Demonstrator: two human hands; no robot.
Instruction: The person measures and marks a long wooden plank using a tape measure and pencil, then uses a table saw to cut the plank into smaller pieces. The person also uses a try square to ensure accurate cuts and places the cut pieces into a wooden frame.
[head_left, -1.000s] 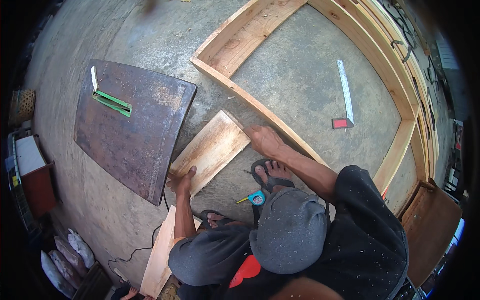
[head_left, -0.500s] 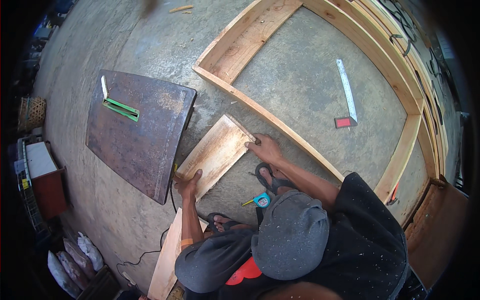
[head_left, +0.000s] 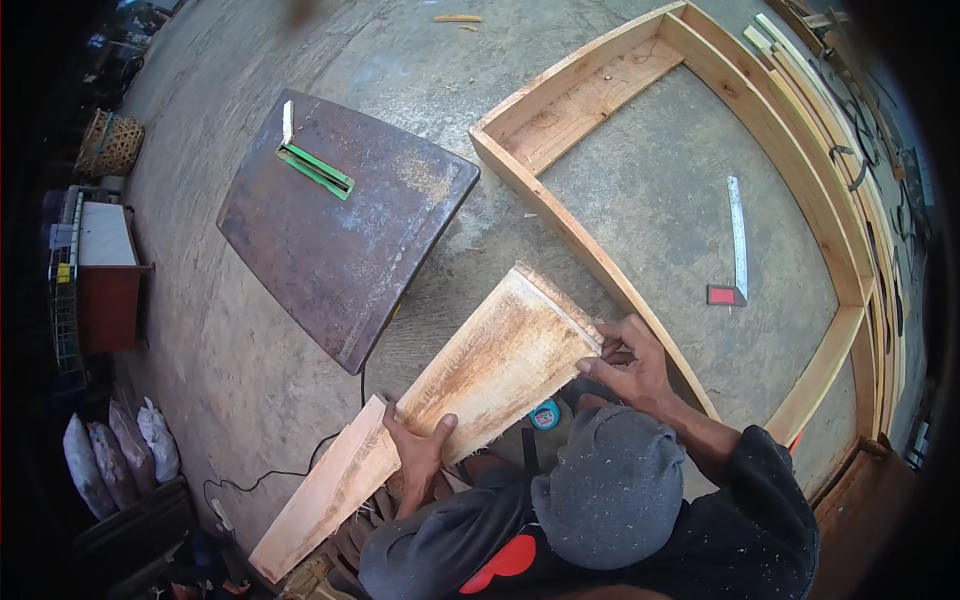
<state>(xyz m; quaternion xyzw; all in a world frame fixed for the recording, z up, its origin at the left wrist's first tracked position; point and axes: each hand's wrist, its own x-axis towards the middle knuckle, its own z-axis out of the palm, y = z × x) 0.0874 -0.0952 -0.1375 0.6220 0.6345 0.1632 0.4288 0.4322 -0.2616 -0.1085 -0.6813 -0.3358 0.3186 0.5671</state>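
Note:
I hold a wide, rough-faced wooden board (head_left: 500, 350) tilted between both hands. My left hand (head_left: 420, 447) grips its lower left part, thumb on the upper face. My right hand (head_left: 635, 365) pinches the right end, thumb on the near corner and fingers at the end edge. A second pale board (head_left: 315, 505) lies to the lower left, partly behind my left hand and touching or overlapped by the held board; I cannot tell which. A blue tape measure (head_left: 545, 414) shows just under the held board's near edge.
A rusty metal-topped saw table (head_left: 330, 240) with a green slot insert (head_left: 318, 172) stands at left. A large wooden frame (head_left: 600, 255) lies at right, around a try square (head_left: 735, 245). Long wood strips (head_left: 885, 330) line its far side. A black cable (head_left: 270, 478) runs across the floor.
The held board has come nearer to me and looks larger, its lower end now over the second board. Both hands moved with it, keeping their grip. The whole view has shifted.

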